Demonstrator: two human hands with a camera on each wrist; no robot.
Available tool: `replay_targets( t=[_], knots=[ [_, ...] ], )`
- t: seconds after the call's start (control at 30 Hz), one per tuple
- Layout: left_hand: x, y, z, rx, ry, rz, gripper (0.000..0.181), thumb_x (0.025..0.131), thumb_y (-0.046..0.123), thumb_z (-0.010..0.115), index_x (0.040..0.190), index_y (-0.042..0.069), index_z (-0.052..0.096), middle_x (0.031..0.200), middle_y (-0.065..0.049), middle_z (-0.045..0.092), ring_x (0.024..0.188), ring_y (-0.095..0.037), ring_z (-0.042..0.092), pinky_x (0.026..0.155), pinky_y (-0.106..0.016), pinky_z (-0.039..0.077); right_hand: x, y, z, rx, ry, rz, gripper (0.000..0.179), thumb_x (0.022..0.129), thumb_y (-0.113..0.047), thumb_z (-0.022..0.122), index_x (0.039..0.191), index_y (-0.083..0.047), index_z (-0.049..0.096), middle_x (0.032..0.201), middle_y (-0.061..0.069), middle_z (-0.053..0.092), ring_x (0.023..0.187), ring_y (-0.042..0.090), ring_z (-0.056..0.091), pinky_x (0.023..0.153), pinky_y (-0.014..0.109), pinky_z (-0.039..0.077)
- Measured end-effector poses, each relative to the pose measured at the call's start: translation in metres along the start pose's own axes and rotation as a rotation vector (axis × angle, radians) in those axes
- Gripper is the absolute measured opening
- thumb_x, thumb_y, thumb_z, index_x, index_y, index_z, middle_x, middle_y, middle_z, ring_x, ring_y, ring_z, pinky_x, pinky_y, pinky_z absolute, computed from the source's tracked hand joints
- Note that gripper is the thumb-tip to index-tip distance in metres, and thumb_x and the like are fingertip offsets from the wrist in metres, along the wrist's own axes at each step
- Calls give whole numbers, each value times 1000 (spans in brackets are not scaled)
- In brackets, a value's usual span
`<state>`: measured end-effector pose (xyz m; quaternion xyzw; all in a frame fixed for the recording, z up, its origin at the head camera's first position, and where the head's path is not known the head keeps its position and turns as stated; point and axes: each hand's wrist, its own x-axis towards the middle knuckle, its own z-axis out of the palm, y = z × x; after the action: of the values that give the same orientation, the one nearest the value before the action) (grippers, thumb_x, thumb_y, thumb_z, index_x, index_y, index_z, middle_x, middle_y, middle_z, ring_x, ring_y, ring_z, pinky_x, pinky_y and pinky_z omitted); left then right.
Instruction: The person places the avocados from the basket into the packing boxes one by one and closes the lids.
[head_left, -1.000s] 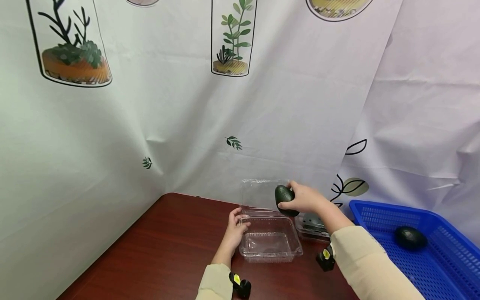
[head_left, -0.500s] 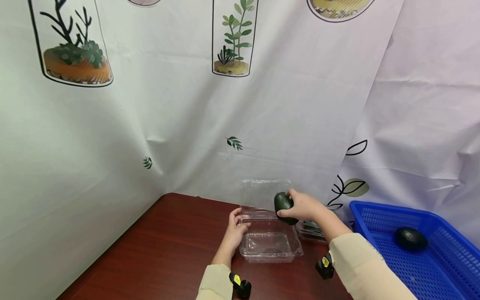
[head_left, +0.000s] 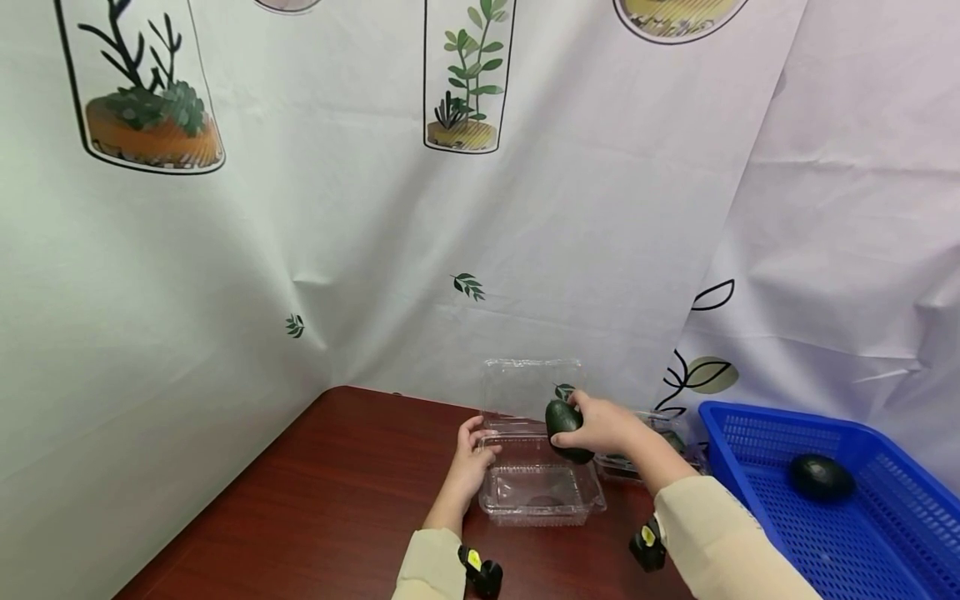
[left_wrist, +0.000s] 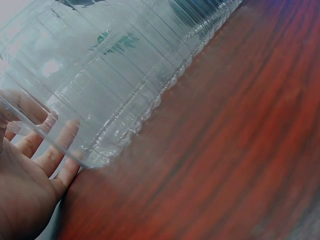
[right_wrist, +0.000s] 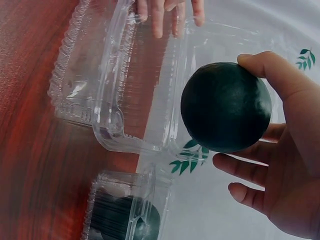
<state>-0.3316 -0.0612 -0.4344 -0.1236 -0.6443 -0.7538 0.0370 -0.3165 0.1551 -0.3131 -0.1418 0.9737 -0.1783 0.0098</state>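
Observation:
A dark green avocado (head_left: 562, 421) is gripped by my right hand (head_left: 609, 430) above the rear right part of an open clear plastic clamshell container (head_left: 536, 512). In the right wrist view the thumb presses the top of the avocado (right_wrist: 225, 107), and the other fingers go partly out of sight beneath it. My left hand (head_left: 470, 458) holds the container's left side near the hinge. Through the plastic, the left wrist view shows its fingers (left_wrist: 62, 137) against the wall. The container's lid (head_left: 517, 387) stands raised at the back.
A second clear container (right_wrist: 135, 200) with dark avocado inside sits to the right, partly behind my right forearm. Further right, a blue plastic basket (head_left: 780, 417) holds another avocado (head_left: 821, 477). A white printed cloth (head_left: 375, 250) hangs behind the reddish-brown table (head_left: 337, 500).
My right hand has lowered the avocado and shifted slightly left, closer to the open container. The left hand and the container have stayed in place.

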Motion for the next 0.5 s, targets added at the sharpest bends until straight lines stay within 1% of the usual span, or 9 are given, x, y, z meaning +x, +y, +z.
replay_targets(
  t=[0.13, 0.27, 0.37, 0.5],
  knots=[
    [-8, 14, 3, 13, 3, -2, 58, 79, -15, 40, 133, -6, 22, 120, -31, 44, 104, -52, 47, 75, -39, 44, 1, 0, 3, -9, -2, 10, 62, 73, -44, 71, 117, -7, 48, 85, 5, 59, 70, 17, 55, 61, 37, 46],
    [-11, 20, 5, 19, 8, -6, 57, 80, -15, 40, 133, -4, 23, 120, -30, 44, 104, -51, 48, 76, -39, 44, 1, 1, 6, -15, -10, 13, 63, 73, -45, 70, 118, -6, 48, 85, 4, 59, 70, 17, 55, 61, 37, 46],
    [-10, 17, 4, 14, 7, -7, 57, 79, -15, 40, 133, -5, 23, 120, -30, 44, 104, -51, 48, 75, -39, 44, 1, 2, 8, -21, -19, 14, 64, 73, -46, 70, 119, -5, 48, 85, 4, 59, 71, 17, 55, 62, 37, 46],
    [-2, 4, 1, 3, 4, -9, 59, 79, -17, 41, 134, -5, 21, 119, -29, 45, 103, -51, 49, 74, -40, 44, 1, 1, 11, -30, -39, 33, 66, 74, -47, 71, 121, -6, 48, 87, 4, 59, 72, 17, 55, 63, 38, 45]
  ],
)
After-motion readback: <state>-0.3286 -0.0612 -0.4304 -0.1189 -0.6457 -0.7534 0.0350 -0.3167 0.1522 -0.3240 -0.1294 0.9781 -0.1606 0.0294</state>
